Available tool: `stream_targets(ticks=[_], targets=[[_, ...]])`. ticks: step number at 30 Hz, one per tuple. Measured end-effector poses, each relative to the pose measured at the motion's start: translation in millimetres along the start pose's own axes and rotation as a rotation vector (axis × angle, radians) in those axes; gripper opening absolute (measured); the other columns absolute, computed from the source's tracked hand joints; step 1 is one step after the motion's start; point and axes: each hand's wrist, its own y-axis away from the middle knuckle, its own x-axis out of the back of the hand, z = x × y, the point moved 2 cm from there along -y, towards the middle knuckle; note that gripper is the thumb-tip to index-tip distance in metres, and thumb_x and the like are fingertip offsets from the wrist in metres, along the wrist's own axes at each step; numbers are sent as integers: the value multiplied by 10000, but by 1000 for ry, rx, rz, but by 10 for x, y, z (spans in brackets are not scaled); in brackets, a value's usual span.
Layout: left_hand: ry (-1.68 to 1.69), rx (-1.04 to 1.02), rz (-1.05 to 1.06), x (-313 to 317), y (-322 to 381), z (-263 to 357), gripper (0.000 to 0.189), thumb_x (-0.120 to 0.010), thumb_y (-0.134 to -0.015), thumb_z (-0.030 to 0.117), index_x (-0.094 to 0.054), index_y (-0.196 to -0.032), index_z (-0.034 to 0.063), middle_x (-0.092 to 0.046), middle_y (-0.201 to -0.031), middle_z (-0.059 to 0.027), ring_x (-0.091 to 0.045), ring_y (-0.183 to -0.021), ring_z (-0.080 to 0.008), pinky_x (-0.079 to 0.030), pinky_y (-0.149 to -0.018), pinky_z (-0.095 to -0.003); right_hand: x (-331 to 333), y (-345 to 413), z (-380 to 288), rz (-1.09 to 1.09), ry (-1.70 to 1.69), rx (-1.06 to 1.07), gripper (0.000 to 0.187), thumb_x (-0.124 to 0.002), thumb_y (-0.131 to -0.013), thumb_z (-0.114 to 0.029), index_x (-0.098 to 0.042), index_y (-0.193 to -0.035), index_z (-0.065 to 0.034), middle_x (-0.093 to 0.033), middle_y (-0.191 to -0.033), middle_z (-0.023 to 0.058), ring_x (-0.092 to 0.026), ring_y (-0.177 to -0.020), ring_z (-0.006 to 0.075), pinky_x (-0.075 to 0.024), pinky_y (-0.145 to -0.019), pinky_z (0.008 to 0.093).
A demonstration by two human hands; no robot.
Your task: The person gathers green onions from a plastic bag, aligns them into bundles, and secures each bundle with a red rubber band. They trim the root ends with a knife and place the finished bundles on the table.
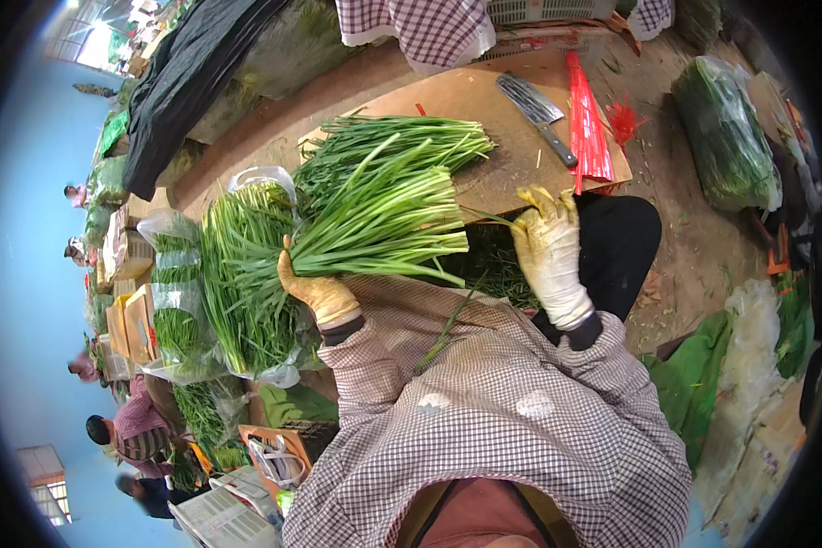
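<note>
My left hand [323, 296], in a stained glove, grips a loose bunch of long green chives [390, 233] by the leaves. Their pale cut ends fan out to the right. A thin green blade [485, 216] sits at the fingertips of my right hand [546, 253], which wears a yellowed white glove and is raised over my dark trouser leg. Behind the held bunch, another pile of chives [411, 133] lies on a wooden board [514, 185]. Across that board rests a cleaver [531, 99] with a dark handle, beside a bundle of red printed strips [587, 130].
A plastic-wrapped stack of chives [246, 274] stands at my left, with a bagged bundle [176, 301] beyond it. Another bagged bundle [729, 137] is far right. Red shredded ties [623, 120] lie off the board. Other people [140, 425] work at lower left near a plastic crate [226, 514].
</note>
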Motion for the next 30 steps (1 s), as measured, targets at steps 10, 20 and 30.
stream_targets(ticks=[10, 20, 30], targets=[[-13, 36, 0, -69, 67, -253, 444, -649, -945, 325, -679, -1279, 34, -710, -1226, -162, -670, -1123, -333, -563, -992, -501, -551, 69, -120, -511, -1439, -581, 323, -687, -1015, -167, -686, -1246, 58, -715, -1217, 83, -642, -1076, 152, -501, -990, 304], [68, -80, -13, -89, 15, -46, 432, -658, -938, 265, -666, -1334, 93, -744, -1079, -94, -730, -974, -334, -627, -855, -595, -293, 41, -33, -414, -1146, -380, 271, -673, -1024, -185, -722, -1175, 35, -629, -1424, 175, -514, -1398, 257, -395, -1161, 371], [90, -59, -94, -196, 36, -120, 381, -658, -937, 241, -688, -1289, 99, -723, -1019, -73, -708, -947, -278, -617, -883, -545, -618, 74, -541, -242, -1167, -507, 487, -735, -983, -74, -550, -1423, 17, -687, -1269, 68, -605, -1141, 130, -483, -1016, 287]])
